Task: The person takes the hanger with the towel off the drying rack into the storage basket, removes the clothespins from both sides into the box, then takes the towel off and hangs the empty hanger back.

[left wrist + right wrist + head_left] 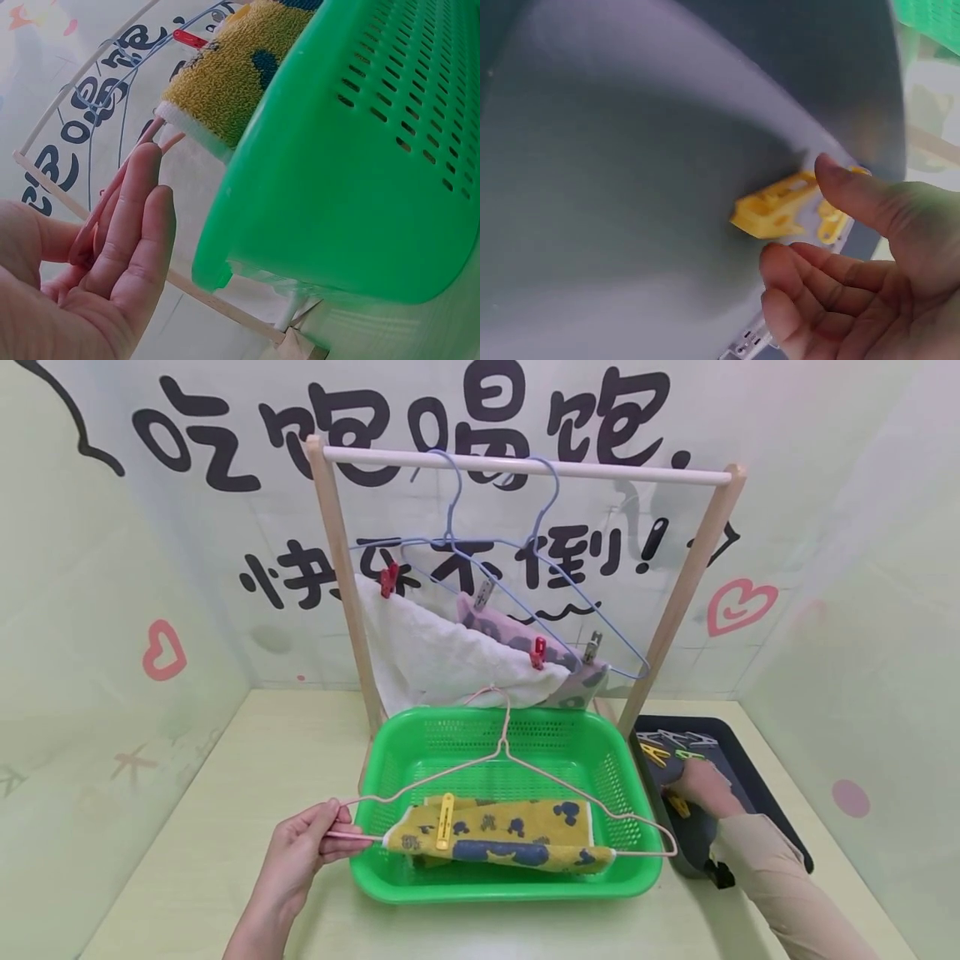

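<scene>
My left hand (303, 852) pinches the left end of a pink clothes hanger (558, 778), held over the green basket (502, 893). A yellow patterned towel (517, 827) is folded over the hanger's bottom bar. One yellow clothespin (446, 821) sits on the towel's left part. My right hand (701, 785) reaches into the dark grey tray (780, 831). In the right wrist view, its thumb and fingers are spread apart on either side of a yellow clothespin (772, 210) on the tray's floor, the thumb tip right at its upper end.
Behind the basket stands a wooden rack (693, 585) with a white rail. Two blue hangers (558, 572) hang there, carrying a white towel (450, 647) with red clothespins and a pink patterned towel (513, 631) with grey ones. Further clothespins (678, 741) lie at the tray's far end.
</scene>
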Demonstrator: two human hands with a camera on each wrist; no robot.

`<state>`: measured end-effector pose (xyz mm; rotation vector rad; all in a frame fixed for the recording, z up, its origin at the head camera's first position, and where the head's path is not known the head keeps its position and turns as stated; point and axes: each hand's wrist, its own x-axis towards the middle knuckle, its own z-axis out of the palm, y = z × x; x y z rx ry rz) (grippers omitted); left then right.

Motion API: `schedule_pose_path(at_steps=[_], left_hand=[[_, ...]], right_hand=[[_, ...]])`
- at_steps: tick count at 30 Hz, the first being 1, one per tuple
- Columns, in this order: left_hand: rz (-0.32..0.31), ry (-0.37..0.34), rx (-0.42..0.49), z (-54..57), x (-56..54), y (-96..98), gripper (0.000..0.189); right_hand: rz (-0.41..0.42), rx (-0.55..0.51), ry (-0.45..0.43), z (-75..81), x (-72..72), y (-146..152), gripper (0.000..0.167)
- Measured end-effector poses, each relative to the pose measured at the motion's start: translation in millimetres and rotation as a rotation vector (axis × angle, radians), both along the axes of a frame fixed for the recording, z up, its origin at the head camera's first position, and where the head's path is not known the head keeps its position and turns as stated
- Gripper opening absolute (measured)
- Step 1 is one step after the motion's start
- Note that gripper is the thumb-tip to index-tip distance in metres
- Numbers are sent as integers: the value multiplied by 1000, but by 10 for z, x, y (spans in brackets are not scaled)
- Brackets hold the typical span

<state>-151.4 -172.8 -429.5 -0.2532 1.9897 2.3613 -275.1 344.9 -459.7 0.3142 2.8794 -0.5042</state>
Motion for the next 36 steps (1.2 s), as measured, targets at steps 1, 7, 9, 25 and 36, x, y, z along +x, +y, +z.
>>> schedule_pose_path(at_steps=[1, 7, 9, 25, 36], left_hand=[[-1, 1, 2, 1, -3, 1, 32], [-3, 1, -3, 1, -10, 1, 33], [-5, 3, -5, -1, -13, 4, 33], [16, 3, 1, 14, -4, 32, 33], [15, 25, 14, 17, 8, 45, 33]], right_hand=[[16, -10, 24, 29, 13, 12, 35], [125, -143, 220, 311, 121, 2, 23], [155, -189, 247, 418, 166, -40, 23], [480, -413, 348, 1090, 490, -1009, 17], [706, -514, 283, 1095, 532, -1771, 18]])
